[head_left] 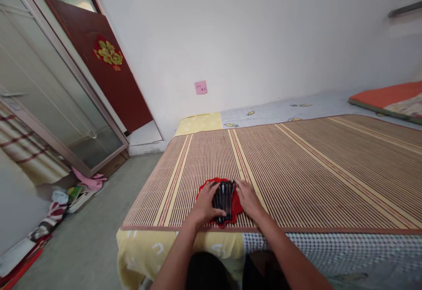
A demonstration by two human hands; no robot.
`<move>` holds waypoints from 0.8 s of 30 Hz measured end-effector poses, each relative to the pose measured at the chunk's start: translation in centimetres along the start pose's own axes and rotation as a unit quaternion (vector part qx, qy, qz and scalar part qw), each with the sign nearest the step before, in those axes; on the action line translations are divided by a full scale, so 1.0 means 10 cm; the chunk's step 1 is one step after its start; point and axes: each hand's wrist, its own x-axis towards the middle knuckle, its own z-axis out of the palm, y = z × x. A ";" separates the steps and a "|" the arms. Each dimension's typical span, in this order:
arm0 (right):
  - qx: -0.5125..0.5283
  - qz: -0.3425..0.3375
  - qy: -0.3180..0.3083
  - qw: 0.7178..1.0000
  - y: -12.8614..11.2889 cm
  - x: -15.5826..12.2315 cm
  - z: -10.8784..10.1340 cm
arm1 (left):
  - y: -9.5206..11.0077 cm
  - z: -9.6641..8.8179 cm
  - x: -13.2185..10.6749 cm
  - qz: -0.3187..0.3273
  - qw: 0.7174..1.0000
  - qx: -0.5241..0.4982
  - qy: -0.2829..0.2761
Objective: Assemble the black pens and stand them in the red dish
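A row of several slim black pens (223, 200) lies side by side on a red, wavy-edged tray (236, 206), near the front edge of the bed. My left hand (206, 204) rests over the left side of the row, its fingers and thumb spread apart, with the thumb touching the pens low down. At the upper right end of the row, the fingertips of my right hand (247, 197) close on the rightmost pen, which leans slightly. Both hands hide parts of the tray's rim.
A striped woven mat (296, 175) covers the bed. Folded orange bedding (389, 94) lies at the far right. A pink note (201, 87) sticks to the white wall. On the left are a glass door (66, 74), a dark red door (99, 61) and clutter along the floor.
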 end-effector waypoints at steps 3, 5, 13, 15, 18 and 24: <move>0.006 -0.016 -0.020 1.000 -0.11 0.10 -0.03 | -0.05 -0.02 -0.17 -0.024 0.999 0.028 -0.035; 0.008 -0.022 -0.028 0.999 -0.19 0.13 -0.03 | -0.03 -0.02 -0.20 -0.027 0.998 0.047 -0.019; -0.010 0.023 -0.004 1.000 -0.18 -0.04 -0.01 | 0.04 0.01 -0.27 -0.019 1.000 0.001 0.021; -0.012 0.020 -0.014 1.000 -0.17 -0.10 -0.01 | 0.02 -0.02 -0.29 -0.010 0.997 -0.015 0.076; -0.025 0.034 -0.025 0.999 -0.18 -0.13 -0.05 | -0.03 -0.12 -0.34 -0.005 0.982 -0.022 0.190; -0.018 -0.003 -0.002 1.000 -0.41 -0.17 -0.12 | -0.11 -0.14 -0.45 0.013 0.976 -0.009 0.217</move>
